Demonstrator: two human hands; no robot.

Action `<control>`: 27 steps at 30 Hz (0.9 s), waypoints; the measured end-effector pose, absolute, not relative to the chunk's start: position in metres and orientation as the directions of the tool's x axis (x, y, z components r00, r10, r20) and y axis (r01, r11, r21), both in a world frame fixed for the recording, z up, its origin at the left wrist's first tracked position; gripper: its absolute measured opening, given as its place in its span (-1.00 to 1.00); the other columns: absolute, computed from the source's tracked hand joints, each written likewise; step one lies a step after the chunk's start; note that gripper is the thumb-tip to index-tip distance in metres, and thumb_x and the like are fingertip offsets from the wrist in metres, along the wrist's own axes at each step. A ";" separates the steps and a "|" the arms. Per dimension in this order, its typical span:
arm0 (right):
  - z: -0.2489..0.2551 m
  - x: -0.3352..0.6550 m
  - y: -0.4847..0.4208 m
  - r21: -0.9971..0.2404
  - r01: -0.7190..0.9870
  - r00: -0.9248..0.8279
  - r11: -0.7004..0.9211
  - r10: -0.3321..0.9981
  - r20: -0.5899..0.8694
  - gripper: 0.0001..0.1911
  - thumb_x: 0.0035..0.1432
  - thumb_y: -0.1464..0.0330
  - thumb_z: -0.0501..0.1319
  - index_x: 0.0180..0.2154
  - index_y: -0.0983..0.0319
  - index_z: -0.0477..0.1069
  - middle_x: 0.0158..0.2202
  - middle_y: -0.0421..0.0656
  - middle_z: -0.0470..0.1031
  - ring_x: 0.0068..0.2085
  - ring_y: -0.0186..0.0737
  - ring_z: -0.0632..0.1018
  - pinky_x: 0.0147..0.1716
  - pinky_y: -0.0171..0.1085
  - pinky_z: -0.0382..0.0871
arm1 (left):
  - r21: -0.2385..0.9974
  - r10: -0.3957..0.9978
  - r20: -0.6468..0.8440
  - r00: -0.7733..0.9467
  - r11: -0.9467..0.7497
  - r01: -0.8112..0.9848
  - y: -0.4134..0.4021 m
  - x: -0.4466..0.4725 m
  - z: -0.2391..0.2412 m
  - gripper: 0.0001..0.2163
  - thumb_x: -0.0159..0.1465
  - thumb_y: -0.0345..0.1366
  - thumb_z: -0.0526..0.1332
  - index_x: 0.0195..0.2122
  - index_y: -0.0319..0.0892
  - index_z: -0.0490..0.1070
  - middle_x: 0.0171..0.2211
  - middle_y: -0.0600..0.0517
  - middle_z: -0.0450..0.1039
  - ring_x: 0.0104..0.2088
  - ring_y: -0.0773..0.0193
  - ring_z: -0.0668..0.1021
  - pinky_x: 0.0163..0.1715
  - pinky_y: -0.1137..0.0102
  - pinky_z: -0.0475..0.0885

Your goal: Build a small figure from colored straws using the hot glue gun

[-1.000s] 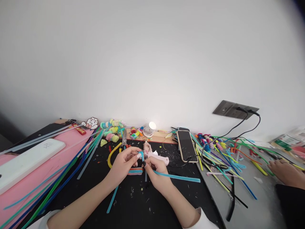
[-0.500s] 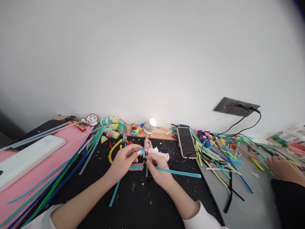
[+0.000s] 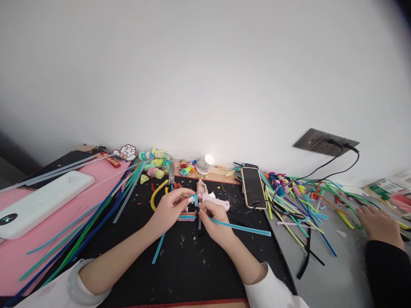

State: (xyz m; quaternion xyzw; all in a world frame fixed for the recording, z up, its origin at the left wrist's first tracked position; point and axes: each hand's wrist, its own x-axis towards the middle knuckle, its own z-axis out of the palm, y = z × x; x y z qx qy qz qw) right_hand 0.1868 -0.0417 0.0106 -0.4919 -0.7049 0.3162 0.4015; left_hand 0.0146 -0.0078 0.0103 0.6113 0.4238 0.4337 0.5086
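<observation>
My left hand (image 3: pixel 171 210) pinches the curled end of a blue pipe cleaner (image 3: pixel 244 229) between thumb and fingers. Just to its right, my right hand (image 3: pixel 215 220) grips the same pipe cleaner, whose long straight tail runs out past my wrist to the right. Dark nails show at its fingertips. Right behind my hands lies a pale pink hot glue gun (image 3: pixel 210 197), partly covered by them. A small bundle of orange and blue pipe cleaner pieces (image 3: pixel 186 217) sits below my fingers, and a yellow curved pipe cleaner (image 3: pixel 153 199) lies left of them.
Pliers (image 3: pixel 171 173), a white paper cup (image 3: pixel 204 164) and a phone (image 3: pixel 253 188) stand along the back. A white power bank (image 3: pixel 48 201) rests on pink sheeting at left. Loose pipe cleaners (image 3: pixel 297 214) spread at right, near a co-worker's hand (image 3: pixel 380 224).
The view has shifted slightly, so the table's red front edge now shows. My hands keep their hold on the blue pipe cleaner, nearly unmoved. The co-worker's hand has changed pose a little.
</observation>
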 end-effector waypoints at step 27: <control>0.011 0.190 -0.041 -0.831 0.466 -0.141 0.304 0.953 0.269 -0.79 0.14 0.38 0.10 -0.54 0.22 0.29 -0.61 -0.31 0.18 -0.58 -0.39 0.21 -0.57 -0.37 0.08 | 0.974 0.956 0.123 0.265 -0.168 0.154 -0.002 0.010 0.007 -0.85 0.10 -0.28 0.27 -0.29 -0.10 0.52 -0.47 0.11 0.55 -0.48 0.26 0.56 -0.40 0.35 0.48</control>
